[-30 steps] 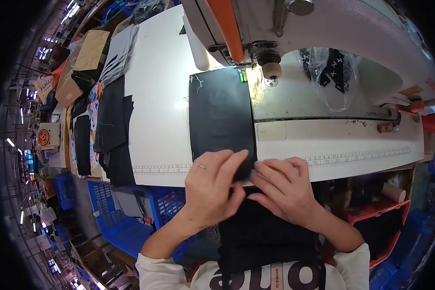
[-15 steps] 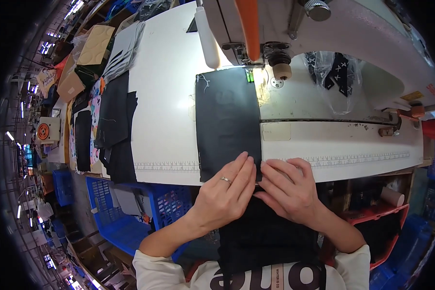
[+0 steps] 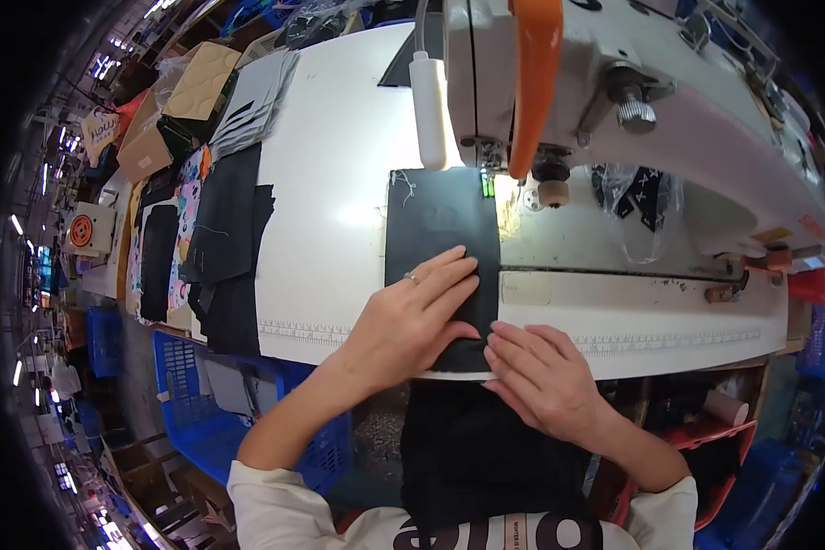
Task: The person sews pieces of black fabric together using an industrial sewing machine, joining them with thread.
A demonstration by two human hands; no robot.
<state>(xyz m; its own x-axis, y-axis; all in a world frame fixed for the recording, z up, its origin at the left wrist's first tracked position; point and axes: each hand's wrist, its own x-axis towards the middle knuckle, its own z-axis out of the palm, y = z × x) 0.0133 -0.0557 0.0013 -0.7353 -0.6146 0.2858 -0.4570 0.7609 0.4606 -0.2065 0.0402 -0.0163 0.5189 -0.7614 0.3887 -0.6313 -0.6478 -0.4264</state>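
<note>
A long black piece of material [image 3: 435, 215], leather-like in sheen, lies on the white sewing table. Its far end reaches the needle area of the sewing machine [image 3: 605, 110], and loose white threads sit at its far left corner. My left hand [image 3: 412, 312], with a ring on one finger, rests flat across the near half of the piece, fingers stretched and thumb apart. At the near right edge, my right hand [image 3: 545, 380] is closed with its fingers together on the piece's border; its thumb is lower, by the table's front edge.
Stacked black pieces [image 3: 229, 247] and grey sheets [image 3: 257, 101] lie at the left. A white lamp [image 3: 428, 110] and an orange lever [image 3: 536, 82] hang by the needle. Blue crate [image 3: 188, 394] and red basket [image 3: 733, 486] stand below. A plastic bag [image 3: 637, 206] lies right.
My left hand has slid forward and its thumb has spread from the fingers. My right hand stays by the near right edge. The view has shifted, so the machine appears lower.
</note>
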